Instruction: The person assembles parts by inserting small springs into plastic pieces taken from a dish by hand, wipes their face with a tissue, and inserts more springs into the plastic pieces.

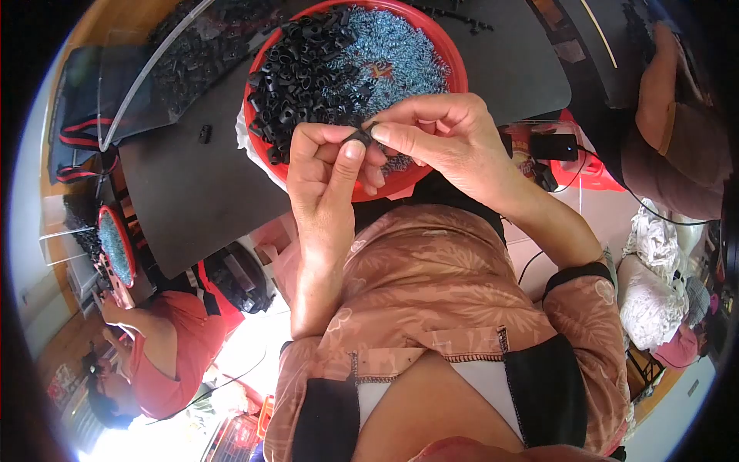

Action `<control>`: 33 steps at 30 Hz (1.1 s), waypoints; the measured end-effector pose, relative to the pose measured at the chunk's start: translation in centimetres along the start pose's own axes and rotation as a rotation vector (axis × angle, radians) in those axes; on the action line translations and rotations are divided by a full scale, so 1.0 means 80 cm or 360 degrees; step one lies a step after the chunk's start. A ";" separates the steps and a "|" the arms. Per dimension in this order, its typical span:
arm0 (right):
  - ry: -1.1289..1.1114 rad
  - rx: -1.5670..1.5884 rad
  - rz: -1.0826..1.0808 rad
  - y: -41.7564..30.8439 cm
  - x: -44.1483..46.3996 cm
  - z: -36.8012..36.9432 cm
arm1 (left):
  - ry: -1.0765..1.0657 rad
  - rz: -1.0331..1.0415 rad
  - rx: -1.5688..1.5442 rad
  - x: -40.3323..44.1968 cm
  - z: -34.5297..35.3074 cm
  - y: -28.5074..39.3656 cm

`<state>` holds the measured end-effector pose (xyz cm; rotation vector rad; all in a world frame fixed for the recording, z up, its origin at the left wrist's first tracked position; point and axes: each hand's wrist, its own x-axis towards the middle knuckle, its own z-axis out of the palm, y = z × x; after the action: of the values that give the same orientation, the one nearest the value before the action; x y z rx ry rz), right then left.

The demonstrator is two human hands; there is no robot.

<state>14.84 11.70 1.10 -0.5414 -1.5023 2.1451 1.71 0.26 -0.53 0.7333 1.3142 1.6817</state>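
Black and small, a part (360, 137) sits between our hands above the near side of a red basin (459, 65), our left hand (323, 168) pinching it and our right hand (458, 138) closed on its other side, as black pieces (296, 85) and bluish springs (404, 58) lie just beyond our fingertips

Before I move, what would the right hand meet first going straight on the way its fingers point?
Most likely the small black piece pinched by the left hand, just off the fingertips of the right hand; depth is unclear.
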 end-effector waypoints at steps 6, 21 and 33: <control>-0.0112 -0.0297 0.0131 -0.012 0.000 -0.009 | 0.0000 -0.0051 0.0244 -0.009 0.002 0.010; -0.0517 -0.0317 0.0348 -0.019 0.007 -0.037 | -0.0269 0.0245 0.0356 -0.019 -0.003 -0.002; -0.0509 0.0015 0.0579 -0.022 -0.006 -0.035 | -0.0379 0.0122 0.0216 -0.034 0.007 -0.006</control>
<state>17.03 14.08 1.88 -0.5194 -1.6608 2.6192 3.55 -1.89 -0.67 1.0419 1.2524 1.5212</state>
